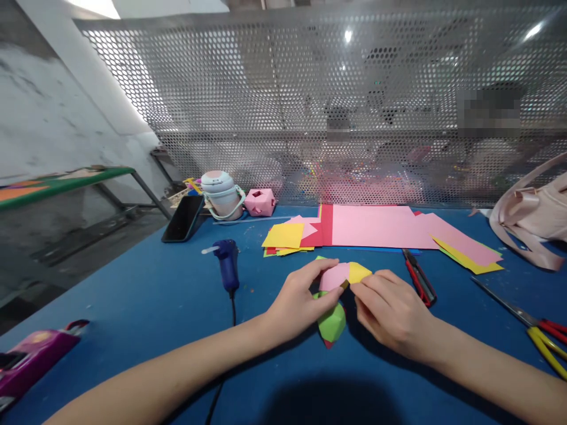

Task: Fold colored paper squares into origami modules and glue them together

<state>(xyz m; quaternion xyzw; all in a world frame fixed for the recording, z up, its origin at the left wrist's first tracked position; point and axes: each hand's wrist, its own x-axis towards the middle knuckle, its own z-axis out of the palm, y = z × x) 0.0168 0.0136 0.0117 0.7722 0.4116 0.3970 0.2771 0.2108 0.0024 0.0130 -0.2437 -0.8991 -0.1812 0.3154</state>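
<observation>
Fingers (319, 267): the left hand (296, 307) pinches the paper solid (332, 323) from its left side, thumb low by the green part and fingers over the pink face. The right hand (392, 310) is closed on the yellow face from the other side, its fingertips almost meeting the left ones.
Progress: green, pink and yellow faces look already joined into one body. The yellow face at the fingertips seems to be the one being seated, and plenty of loose paper lies unused, so I judge the work partway.
Table (146, 307): blue, under both hands and everything else.
Pink sheets (376, 227): wide flat pile beyond the fingers, well apart from them.
Paper solid: held between the fingertips, green end pointing toward the person; whether it rests on the table I cannot tell.
Yellow squares (283, 236): small stack beyond and left of the left fingers.
Glue gun (228, 265): blue, near the left hand on its left, untouched.
Cutter (419, 277): red-handled, just right of the right fingers.
</observation>
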